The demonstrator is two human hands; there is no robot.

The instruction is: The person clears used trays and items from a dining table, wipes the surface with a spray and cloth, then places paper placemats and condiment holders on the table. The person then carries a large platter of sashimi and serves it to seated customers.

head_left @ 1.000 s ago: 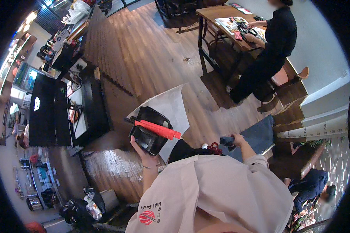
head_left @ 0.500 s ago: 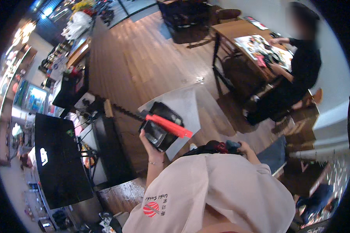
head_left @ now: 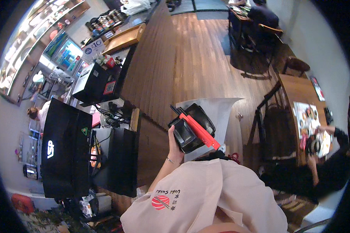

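My left hand (head_left: 175, 147) is closed on the near side of a stack of black dishes, its thumb up along the rim. The front dish (head_left: 185, 137) is square and glossy; another black dish (head_left: 204, 117) lies partly behind it. Across them rests a long red strip (head_left: 200, 131), probably a chopstick sleeve, with dark slim ends (head_left: 175, 110) sticking out at its far tip. A large white sheet (head_left: 226, 110) spreads out beneath and beyond the dishes. My right hand does not show; something small and pale (head_left: 222, 148) sits by the strip's near end.
On the left stands a counter with a black monitor (head_left: 66, 149), a black box (head_left: 95, 84), cables and a wooden tray (head_left: 124, 39). To the right, a person in black sits at a wooden table (head_left: 293, 87). Farther off, someone sits on a chair (head_left: 271, 30). Wooden floor (head_left: 194, 58) runs ahead.
My view has turned left and forward, so the seated person's table now lies farther right and lower. My right hand, earlier visible with a dark bluish bundle, has gone from view.
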